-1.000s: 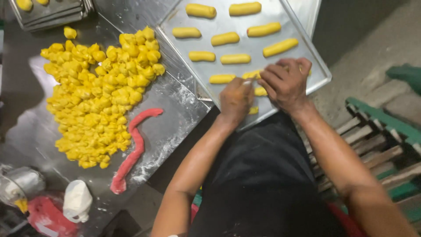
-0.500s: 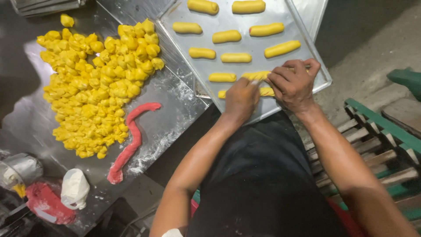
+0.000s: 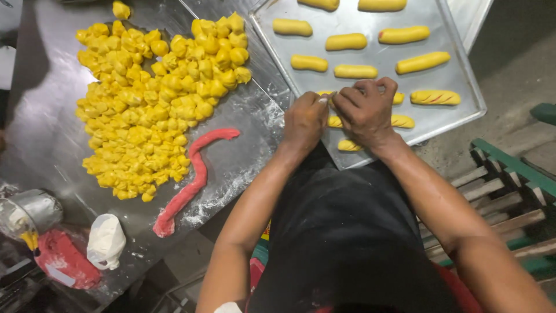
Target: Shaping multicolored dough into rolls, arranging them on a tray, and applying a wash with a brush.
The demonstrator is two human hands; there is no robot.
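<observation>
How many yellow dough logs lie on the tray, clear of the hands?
9 logs: two at the tray's top edge, three in the next row, three below, one striped at right. Others lie partly hidden under the left hand and right hand.

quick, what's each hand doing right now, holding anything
Left hand: fingers curled shut, pinching the end of a yellow dough log on the metal baking tray.
Right hand: curled shut over the same log, pressing it down.

a red plastic bag (image 3: 65, 259) lies bottom left (beside a small white bag (image 3: 106, 241)).
</observation>
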